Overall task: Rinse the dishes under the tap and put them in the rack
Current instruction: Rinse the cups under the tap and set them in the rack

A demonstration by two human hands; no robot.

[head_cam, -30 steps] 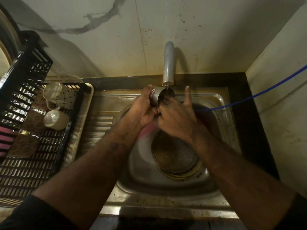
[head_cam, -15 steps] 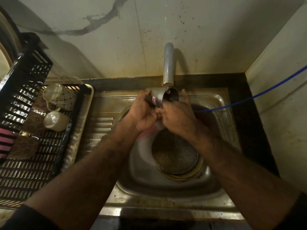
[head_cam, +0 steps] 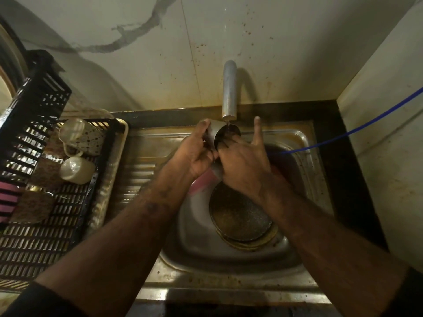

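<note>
A steel cup (head_cam: 216, 133) is tilted under the tap (head_cam: 229, 88), and a thin stream of water falls into its mouth. My left hand (head_cam: 194, 152) grips the cup around its side. My right hand (head_cam: 242, 161) has its middle fingers inside the cup's mouth, with the little finger sticking up. Dark round plates (head_cam: 240, 220) lie stacked in the steel sink (head_cam: 187, 239) below my hands. The black slatted rack (head_cam: 45, 225) stands at the left with two pale mugs (head_cam: 76, 169) lying in it.
A blue hose (head_cam: 343, 136) runs from the right wall down into the sink. Something pink (head_cam: 201, 184) lies in the basin under my left wrist. Brown scrub pads (head_cam: 32, 207) and a pink striped item (head_cam: 6, 200) sit in the rack. Walls close off the back and right.
The cup has turned in my left hand, so its red label no longer shows. My right fingers have gone deeper into its mouth and the little finger has lifted.
</note>
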